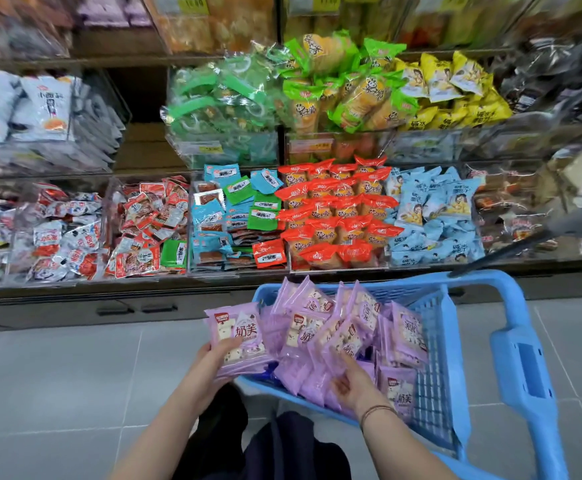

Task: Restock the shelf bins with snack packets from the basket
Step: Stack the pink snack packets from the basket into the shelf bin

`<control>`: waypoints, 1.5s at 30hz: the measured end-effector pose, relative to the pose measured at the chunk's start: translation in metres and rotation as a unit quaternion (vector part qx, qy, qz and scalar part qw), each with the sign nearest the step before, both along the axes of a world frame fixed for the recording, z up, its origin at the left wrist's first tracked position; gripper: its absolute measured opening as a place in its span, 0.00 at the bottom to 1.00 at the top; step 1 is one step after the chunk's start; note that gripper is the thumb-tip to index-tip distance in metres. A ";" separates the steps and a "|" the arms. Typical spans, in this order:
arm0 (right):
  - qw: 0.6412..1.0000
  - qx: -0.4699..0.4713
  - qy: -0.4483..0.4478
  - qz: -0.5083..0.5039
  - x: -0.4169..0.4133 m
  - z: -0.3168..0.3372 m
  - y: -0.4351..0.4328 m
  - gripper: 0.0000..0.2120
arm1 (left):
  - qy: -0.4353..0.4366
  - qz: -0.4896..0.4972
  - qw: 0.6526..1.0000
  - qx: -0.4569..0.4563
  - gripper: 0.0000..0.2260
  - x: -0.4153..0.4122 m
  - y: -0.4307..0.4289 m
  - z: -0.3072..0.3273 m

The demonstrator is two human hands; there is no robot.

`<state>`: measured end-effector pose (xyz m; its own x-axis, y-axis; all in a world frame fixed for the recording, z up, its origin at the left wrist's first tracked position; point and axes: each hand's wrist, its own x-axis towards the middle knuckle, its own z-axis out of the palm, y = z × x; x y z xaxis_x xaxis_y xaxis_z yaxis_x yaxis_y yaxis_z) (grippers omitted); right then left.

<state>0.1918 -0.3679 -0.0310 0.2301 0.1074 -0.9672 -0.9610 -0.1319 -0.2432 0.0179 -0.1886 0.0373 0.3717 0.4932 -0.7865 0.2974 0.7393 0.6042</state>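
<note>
The restock looks barely begun. The blue plastic mesh basket (431, 341) at the lower right of the frame is heaped with purple plastic snack packets (404, 337), and none of that kind shows in the bins that are in focus.

The left grip (213, 362), bottom centre, is clamped on a small stack (239, 336) of those packets at the basket's near-left rim, with the thumb on top. The right grip (355, 386) lies among the loose packets inside the basket. I cannot tell whether its fingers have closed on one.

The clear plastic shelf bins (248, 150) across the middle of the frame are all well filled:
- **Lower row:** red-and-white sachets (140, 223), flat blue and green packets (234, 209), orange-red cake packets (338, 209) and pale blue packets (435, 209).
- **Upper row:** clear green packets (220, 98), lime-green cracker packets (345, 84) and yellow packets (456, 88).

A blurred bin at the top left seems to hold purple packs (109, 10) and is probably the target. Nearly the whole basket is left to shelve.
</note>
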 end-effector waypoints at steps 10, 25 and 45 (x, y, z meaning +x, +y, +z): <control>0.999 -0.034 -0.023 0.019 -0.007 0.010 0.005 0.15 | -0.021 0.029 0.999 -0.036 0.19 -0.033 0.007 -0.006; 0.952 -0.080 -0.280 -0.093 -0.100 0.044 0.068 0.11 | -0.047 -0.003 0.999 -0.003 0.18 -0.144 0.155 0.026; 0.957 0.077 -0.273 0.063 -0.156 0.097 0.339 0.02 | -0.101 0.033 0.994 0.033 0.49 -0.211 0.358 0.055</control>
